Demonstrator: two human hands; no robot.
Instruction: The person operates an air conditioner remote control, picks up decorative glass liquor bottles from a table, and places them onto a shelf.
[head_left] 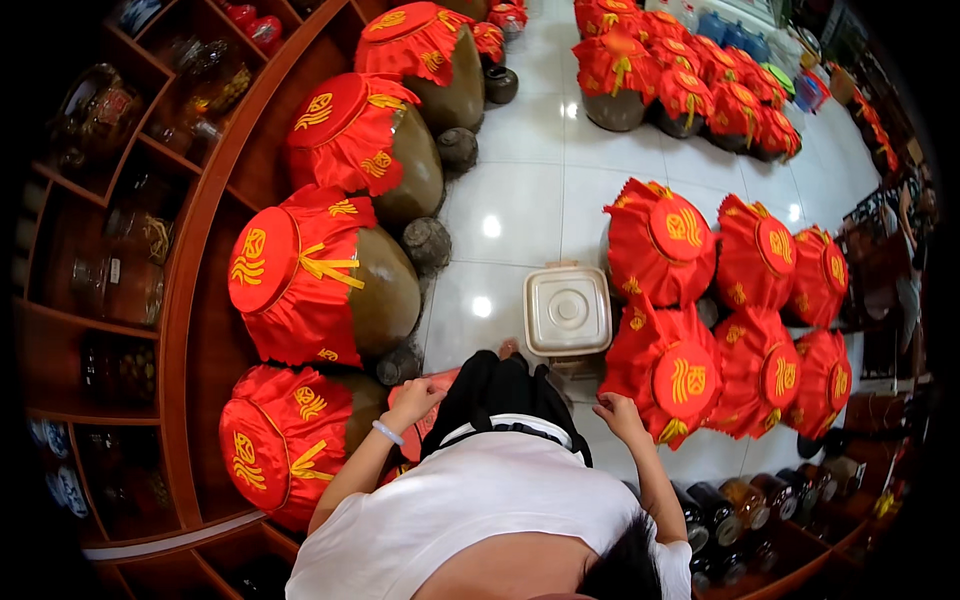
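My left hand (415, 403), with a pale bracelet at the wrist, hangs loosely above a flat red thing (440, 384) beside my thigh. Its fingers look half stretched, and nothing shows in them. The red thing's kind is unclear, partly covered by my hand and leg. On the other side, my right hand (622, 414) is slightly bent, fingers apart and holding nothing visible. It is nearest to a jar wrapped in red cloth (684, 374); whether it touches the cloth I cannot tell. Ahead of my legs stands a lidded cream square bucket (568, 309).
Large brown jars (395, 290) with red cloth tops line the left, with small dark pots (427, 246) beside them. Wooden shelves (185, 300) hold glass jars. More red-covered jars (690, 75) stand far right. Bottles (745, 503) line the lower right. White tiles (505, 215) cover the floor.
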